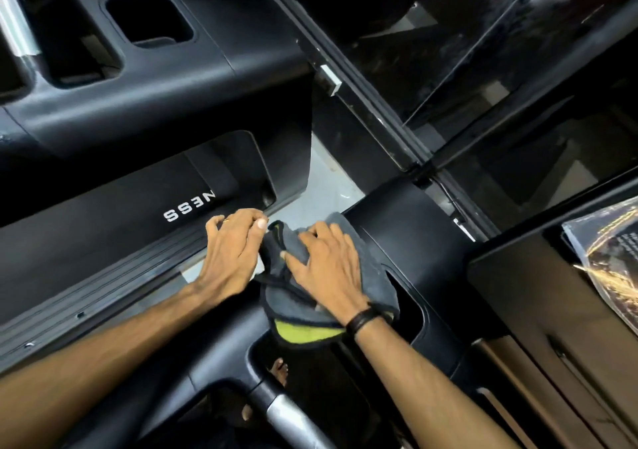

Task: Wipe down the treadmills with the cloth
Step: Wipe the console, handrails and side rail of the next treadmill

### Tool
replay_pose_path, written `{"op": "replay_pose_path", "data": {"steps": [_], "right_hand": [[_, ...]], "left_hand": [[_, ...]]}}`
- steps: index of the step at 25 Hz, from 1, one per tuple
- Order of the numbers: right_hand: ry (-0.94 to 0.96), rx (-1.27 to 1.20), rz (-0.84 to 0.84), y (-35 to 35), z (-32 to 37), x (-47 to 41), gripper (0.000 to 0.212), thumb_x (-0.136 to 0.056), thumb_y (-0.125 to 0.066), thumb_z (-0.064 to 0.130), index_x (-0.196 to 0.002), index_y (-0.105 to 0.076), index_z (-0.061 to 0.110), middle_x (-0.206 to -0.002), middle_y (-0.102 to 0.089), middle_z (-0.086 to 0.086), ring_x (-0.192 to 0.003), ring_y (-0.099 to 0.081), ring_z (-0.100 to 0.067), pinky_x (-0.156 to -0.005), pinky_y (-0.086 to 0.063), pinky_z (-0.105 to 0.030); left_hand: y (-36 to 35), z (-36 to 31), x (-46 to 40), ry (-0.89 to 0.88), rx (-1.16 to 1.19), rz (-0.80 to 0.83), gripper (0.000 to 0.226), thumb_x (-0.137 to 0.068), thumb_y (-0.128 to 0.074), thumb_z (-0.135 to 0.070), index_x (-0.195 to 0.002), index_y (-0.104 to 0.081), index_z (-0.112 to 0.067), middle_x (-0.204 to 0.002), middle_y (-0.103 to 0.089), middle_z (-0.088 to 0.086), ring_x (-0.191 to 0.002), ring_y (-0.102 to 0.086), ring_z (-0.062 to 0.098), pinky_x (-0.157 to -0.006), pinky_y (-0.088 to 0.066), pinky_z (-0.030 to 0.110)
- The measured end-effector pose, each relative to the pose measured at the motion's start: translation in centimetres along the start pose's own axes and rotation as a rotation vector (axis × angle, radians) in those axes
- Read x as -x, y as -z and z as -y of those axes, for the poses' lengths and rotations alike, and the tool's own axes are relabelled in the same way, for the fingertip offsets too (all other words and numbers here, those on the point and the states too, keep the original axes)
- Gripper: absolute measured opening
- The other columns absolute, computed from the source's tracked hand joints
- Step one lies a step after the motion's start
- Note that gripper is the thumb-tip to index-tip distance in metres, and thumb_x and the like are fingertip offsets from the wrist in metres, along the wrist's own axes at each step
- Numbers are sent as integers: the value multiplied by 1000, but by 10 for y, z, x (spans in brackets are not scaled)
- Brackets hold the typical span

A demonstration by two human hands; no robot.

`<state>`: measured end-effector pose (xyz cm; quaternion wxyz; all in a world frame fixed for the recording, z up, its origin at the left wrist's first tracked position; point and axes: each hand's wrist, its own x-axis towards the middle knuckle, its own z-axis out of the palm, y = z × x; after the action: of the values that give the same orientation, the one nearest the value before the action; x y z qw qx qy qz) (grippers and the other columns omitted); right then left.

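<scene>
The right hand [328,262] lays spread, nearly straight fingers [310,234] flat on the grey cloth [373,272], pressing it onto the black treadmill console [407,220], likely for wiping pressure. The left hand [231,251] curls its fingers over the neighbouring deck rail [103,289] just beside the cloth, apparently bracing; it holds nothing I can see.

A pale grey floor [324,186] showed between dark machines, while a black-framed glass partition [483,68] reflected dim room light at upper right.
</scene>
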<state>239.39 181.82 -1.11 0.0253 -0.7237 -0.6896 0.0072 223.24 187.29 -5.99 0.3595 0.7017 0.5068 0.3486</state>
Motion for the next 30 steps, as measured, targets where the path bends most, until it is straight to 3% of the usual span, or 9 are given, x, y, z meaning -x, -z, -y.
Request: {"op": "replay_pose_path", "data": {"steps": [6, 8, 10, 14, 17, 20, 24, 27, 30], "right_hand": [[-403, 154, -3, 10, -103, -81, 46, -90, -59, 55, -108, -72, 15, -113, -61, -10, -112, -53, -32, -91, -43, -45], [-335, 193, 143, 6, -83, -102, 45, -89, -59, 53, -109, -70, 15, -119, -62, -10, -116, -51, -31, -94, -39, -43], [-136, 172, 267, 0, -35, -91, 44, -90, -57, 53, -108, -70, 15, -118, -65, -10, -115, -51, -31, -94, -37, -43], [106, -92, 57, 4, -7, 16, 42, -90, -54, 55, -99, -71, 18, -106, -63, 0, -97, -53, -27, -84, -39, -44], [-94, -9, -82, 14, -70, -6, 46, -88, -57, 59, -94, -69, 16, -102, -64, -4, -91, -54, -31, -78, -42, -44], [-326, 182, 162, 12, -90, -89, 47, -87, -59, 57, -103, -71, 14, -114, -66, -10, -111, -54, -34, -94, -40, -46], [-24, 214, 471, -15, -19, -105, 44, -88, -55, 53, -108, -69, 17, -117, -68, -9, -118, -52, -33, -96, -35, -42], [116, 96, 264, -3, 13, -29, 50, -90, -40, 57, -107, -70, 21, -113, -67, -1, -108, -51, -27, -89, -29, -43], [-77, 62, -79, 5, -40, 9, 50, -90, -45, 64, -110, -72, 27, -116, -65, 5, -99, -53, -26, -81, -30, -42]], "left_hand": [[-11, -11, 27, -51, -44, 46, 42, -100, -24, -47, -125, -47, -22, -124, -56, -5, -114, -51, 12, -112, -20, 47], [-14, -13, 28, -66, -53, 50, 42, -100, -24, -46, -129, -42, -21, -130, -52, -4, -119, -50, 15, -113, -20, 49], [-14, -11, 28, -50, -52, 16, 46, -100, -24, -48, -132, -41, -20, -136, -48, -2, -124, -47, 16, -112, -21, 53], [-13, -11, 26, -31, -21, -46, 57, -100, -18, -59, -135, -39, -19, -142, -45, 1, -130, -44, 15, -112, -23, 52], [-14, -11, 27, -9, -37, -30, 53, -100, -22, -52, -136, -39, -17, -142, -45, 3, -126, -50, 22, -111, -23, 53], [-13, -12, 27, -9, -54, -18, 52, -100, -23, -49, -136, -40, -15, -142, -45, 3, -125, -51, 22, -111, -23, 54], [-13, -11, 27, -14, -61, -3, 54, -101, -21, -54, -136, -39, -17, -144, -43, 1, -128, -48, 20, -113, -21, 52], [-11, -12, 25, -52, -31, -26, 59, -101, -17, -59, -136, -40, -17, -144, -43, 0, -132, -44, 16, -114, -19, 41], [-12, -14, 17, -81, -20, -4, 56, -100, -22, -54, -138, -38, -16, -145, -42, 0, -130, -47, 18, -114, -19, 42]]}}
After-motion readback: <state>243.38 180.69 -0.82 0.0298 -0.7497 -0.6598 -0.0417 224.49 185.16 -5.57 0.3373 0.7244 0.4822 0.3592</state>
